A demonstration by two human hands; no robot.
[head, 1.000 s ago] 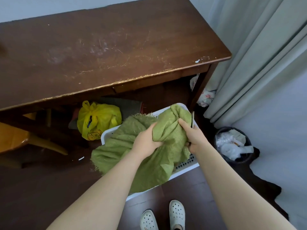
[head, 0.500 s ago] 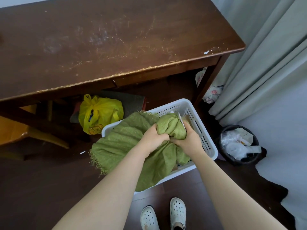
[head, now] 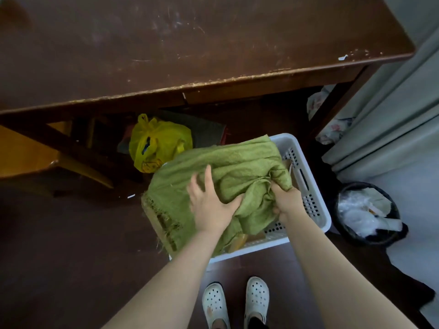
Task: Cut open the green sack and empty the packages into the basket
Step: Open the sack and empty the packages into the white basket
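The green sack (head: 237, 162) lies crumpled over the white perforated basket (head: 316, 205) on the dark floor. Its frayed cut edge (head: 161, 219) hangs over the basket's left side. My left hand (head: 209, 205) lies on the sack with fingers spread, the thumb pinching a fold. My right hand (head: 285, 203) is clenched on a bunched fold at the sack's right side, inside the basket. Brown cardboard packages (head: 240, 241) show under the sack at the basket's near edge; most of the basket's contents are hidden.
A dark wooden table (head: 190, 55) overhangs just behind the basket. A yellow plastic bag (head: 156, 143) sits under it. A black bin (head: 368, 212) with white rubbish stands right of the basket, grey curtains (head: 392, 115) behind it. My white shoes (head: 235, 302) are below.
The sack has been pulled lower and flatter over the basket. My left hand has loosened from a fist to spread fingers, and my right hand has shifted right while still gripping.
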